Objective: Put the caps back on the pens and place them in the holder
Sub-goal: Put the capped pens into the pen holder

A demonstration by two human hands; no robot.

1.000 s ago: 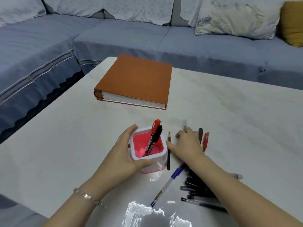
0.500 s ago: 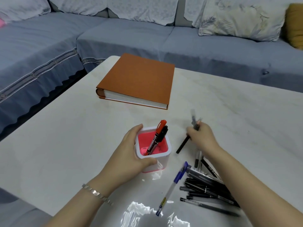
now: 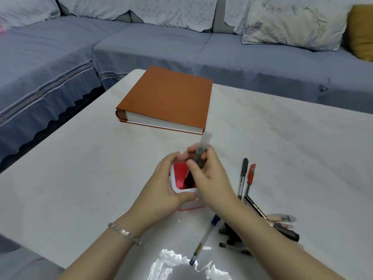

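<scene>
The right hand (image 3: pixel 210 178) is curled around a pen (image 3: pixel 203 144) and holds it just above the middle of the frame. The pen is tilted. Its top end pokes up past the fingers and its bottom end is down inside the holder (image 3: pixel 186 191). The pen is blurry, so I cannot tell if its cap is on tight.

The left hand (image 3: pixel 161 190) is wrapped around the left side of the holder and grips it. There is a bracelet (image 3: pixel 125 233) on that wrist. The holder is a small square cup, pink inside with a white rim. It stands on the pale surface (image 3: pixel 80 168), right between the two hands.

Just right of the hands, a black-capped pen (image 3: pixel 243 174) and a red-capped pen (image 3: pixel 250 176) lie side by side. Below them, in the lower right, a pile of dark pens (image 3: pixel 282 229) lies partly under the right arm. A blue-capped pen (image 3: pixel 203 239) lies alone near the bottom of the frame.

Higher up, an orange book (image 3: pixel 169 98) lies flat and closed. A blue sofa (image 3: pixel 141 43) fills the top of the frame, with a pale pillow (image 3: pixel 292 23) in the upper right.
</scene>
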